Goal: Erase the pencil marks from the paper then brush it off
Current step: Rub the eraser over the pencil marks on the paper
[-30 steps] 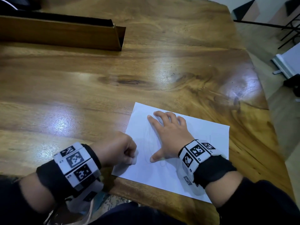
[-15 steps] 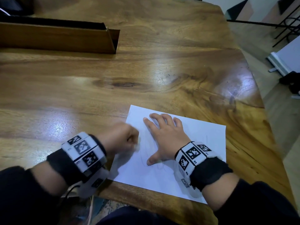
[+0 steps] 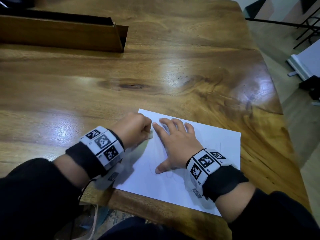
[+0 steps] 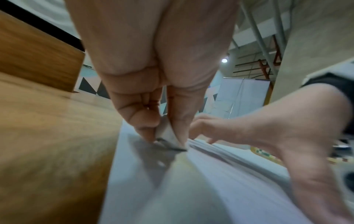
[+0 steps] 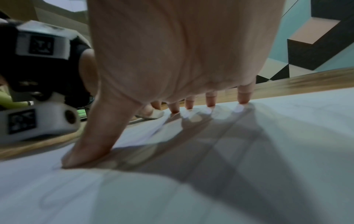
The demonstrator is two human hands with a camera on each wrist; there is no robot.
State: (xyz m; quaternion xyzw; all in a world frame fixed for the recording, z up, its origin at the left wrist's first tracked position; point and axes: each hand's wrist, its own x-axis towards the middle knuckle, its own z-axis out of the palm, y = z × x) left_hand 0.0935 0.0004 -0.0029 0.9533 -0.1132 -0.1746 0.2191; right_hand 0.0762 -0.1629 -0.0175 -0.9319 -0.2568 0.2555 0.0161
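A white sheet of paper [image 3: 216,149] with faint pencil marks [image 3: 155,170] lies at the near edge of the wooden table. My left hand [image 3: 133,129] pinches a small white eraser [image 3: 150,135] between thumb and fingers and presses its lower edge on the paper's left part. In the left wrist view the eraser [image 4: 166,133] touches the paper [image 4: 210,189]. My right hand [image 3: 174,144] lies flat on the sheet with fingers spread. In the right wrist view its fingertips [image 5: 243,98] and thumb press the paper [image 5: 268,151], and the eraser [image 5: 155,115] shows beyond them.
A long wooden tray-like box [image 3: 60,35] lies at the far left of the table [image 3: 173,70]. The table's right edge drops to the floor, where a white stand [image 3: 301,66] and dark chair legs stand.
My left hand has moved the eraser away from me along the paper's left part, up toward the right hand's fingertips. The right hand has stayed pressed flat on the sheet.
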